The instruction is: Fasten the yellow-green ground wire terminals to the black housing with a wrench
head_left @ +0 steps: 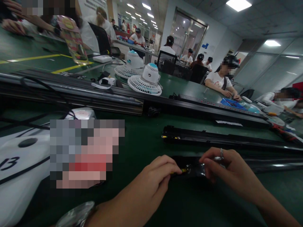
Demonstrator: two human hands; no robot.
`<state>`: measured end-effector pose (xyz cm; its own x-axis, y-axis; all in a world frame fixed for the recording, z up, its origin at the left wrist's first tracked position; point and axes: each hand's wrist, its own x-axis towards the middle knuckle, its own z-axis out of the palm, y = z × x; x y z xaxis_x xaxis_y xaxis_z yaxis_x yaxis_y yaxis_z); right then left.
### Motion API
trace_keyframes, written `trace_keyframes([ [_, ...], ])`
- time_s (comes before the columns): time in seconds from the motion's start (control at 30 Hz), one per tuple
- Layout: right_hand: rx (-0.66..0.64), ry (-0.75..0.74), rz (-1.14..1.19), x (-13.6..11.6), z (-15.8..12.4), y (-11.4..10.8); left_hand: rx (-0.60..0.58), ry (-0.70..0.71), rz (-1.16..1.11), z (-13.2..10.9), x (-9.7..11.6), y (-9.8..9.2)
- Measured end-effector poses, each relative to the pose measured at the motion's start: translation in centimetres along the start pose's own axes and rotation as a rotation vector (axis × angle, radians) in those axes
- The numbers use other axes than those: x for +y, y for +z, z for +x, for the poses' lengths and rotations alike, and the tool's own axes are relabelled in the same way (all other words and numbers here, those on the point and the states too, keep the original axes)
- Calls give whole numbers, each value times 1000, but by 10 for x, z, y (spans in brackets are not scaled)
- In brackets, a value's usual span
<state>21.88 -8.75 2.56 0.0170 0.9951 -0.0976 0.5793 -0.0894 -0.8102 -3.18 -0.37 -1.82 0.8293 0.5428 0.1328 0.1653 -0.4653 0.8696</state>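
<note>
Black bar [270, 164], lengthwise left to right, fingers [171, 167] at left end

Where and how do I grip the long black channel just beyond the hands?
Probably mid-length, from above, pinching across its long edges: the long black channel lies along the green tabletop, narrow across, and its left end carries small yellow parts. The right hand crowds its near side.
</note>
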Motion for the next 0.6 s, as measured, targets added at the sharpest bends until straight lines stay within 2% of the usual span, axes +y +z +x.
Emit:
trace_keyframes([
  [0.6,68,-30,-44,3,0,2,-8,13,-4,1,-1,0],
])
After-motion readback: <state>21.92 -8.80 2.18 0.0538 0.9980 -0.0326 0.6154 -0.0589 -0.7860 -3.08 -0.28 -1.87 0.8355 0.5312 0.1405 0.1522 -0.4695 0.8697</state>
